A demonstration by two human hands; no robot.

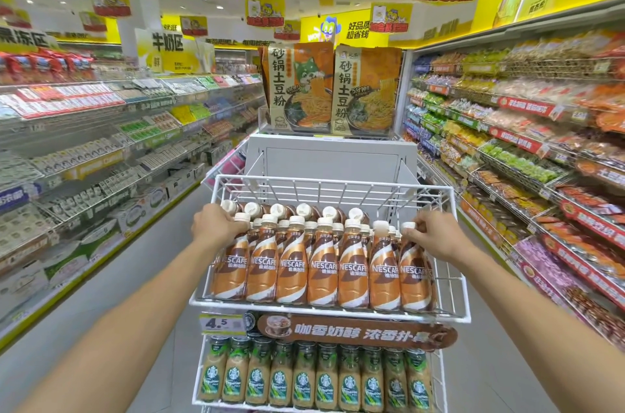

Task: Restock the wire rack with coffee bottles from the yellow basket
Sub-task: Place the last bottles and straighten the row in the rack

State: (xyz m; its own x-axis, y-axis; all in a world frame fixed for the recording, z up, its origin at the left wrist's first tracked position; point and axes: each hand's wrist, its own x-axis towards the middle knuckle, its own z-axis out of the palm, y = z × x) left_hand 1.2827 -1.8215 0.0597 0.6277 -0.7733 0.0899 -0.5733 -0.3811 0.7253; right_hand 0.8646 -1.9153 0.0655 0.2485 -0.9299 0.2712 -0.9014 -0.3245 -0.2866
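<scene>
Both grips on front-row coffee bottles in the wire rack.
Left grip curls round the neck of the rack's leftmost bottle; right grip pinches the cap of the rack's rightmost bottle.

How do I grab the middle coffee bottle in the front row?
Pinch its white cap and neck from above. The bottle stands upright, squeezed between neighbours, and the rack has a front wire across its foot, so only the top is free.
</scene>
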